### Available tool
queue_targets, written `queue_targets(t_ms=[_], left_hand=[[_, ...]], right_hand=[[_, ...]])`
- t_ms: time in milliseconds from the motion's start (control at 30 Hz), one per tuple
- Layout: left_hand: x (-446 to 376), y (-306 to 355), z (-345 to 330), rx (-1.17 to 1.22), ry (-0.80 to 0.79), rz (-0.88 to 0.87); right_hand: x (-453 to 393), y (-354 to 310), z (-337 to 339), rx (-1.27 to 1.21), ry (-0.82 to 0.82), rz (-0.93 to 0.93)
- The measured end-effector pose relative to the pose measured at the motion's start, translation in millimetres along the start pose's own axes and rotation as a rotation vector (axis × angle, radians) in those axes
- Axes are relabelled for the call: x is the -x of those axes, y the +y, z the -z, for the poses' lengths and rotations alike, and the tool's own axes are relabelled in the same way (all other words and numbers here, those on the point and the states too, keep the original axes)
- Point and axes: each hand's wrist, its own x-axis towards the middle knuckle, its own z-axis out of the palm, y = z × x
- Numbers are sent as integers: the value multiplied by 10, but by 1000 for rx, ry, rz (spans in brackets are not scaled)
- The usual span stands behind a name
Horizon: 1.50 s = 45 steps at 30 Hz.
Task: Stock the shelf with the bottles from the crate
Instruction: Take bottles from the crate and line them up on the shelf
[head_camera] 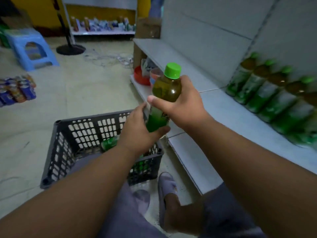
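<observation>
Two hands of mine are on one bottle (163,98), held upright in the air just above the far right corner of the crate (72,134). Taking the crate as the marker: the white shelf (228,115) runs along its right side and away past it, low to the floor, and a row of green-capped bottles (267,93) stands at the back of that shelf, well right of the crate; they are blurred, so I cannot count them surely. The crate itself is dark, with slotted walls, and sits on the floor in front of my knees. Inside it, near the far wall, lies what looks like at least one more green bottle (109,142), partly hidden by my left forearm. Far beyond the crate to the left stands a blue stool (32,48), and nearer on that side lies a wrapped pack of cans (16,90). Just beyond the crate's far right corner, a red bowl (139,75) sits on a lower ledge.

My right hand (187,103) wraps the bottle's brown upper part, thumb across the front, fingers curled behind. My left hand (142,129) grips the green label at the base, fingers curled round it. The green cap (172,70) is on.
</observation>
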Motion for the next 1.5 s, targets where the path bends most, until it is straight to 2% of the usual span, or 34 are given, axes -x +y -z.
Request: queue_targets(t_ms=[200,467,567,767,867,1067,1200,1300,1500], left_hand=[[95,844,-538,231,-182,-186],[56,1582,-1506,280,-502,-295],[18,1762,-2006,208,-591,-394],[-149,2055,-3027,-85,-768,-621],[-227,2098,-3493,-226,-834,-671],[-218,1996,-4107,-421,-807,-795],[-224,2006,-4229,-542,-840,-883],[-208,1987,-4245,-552,-842,-877],[-190,2029,-4220,-628,-835,-898]], right_hand=[[401,-37,996,57,285,-85],[717,433,1932,114,566,-253],[850,749,2278,132,652,-337],[1115,1475,2860,134,815,-495],[1127,1837,3057,206,852,-561],[1079,2305,3271,258,882,-636],[1154,2474,3216,249,883,-656],[1213,2560,3088,304,814,-699],[1039,2703,3170,451,813,-673]])
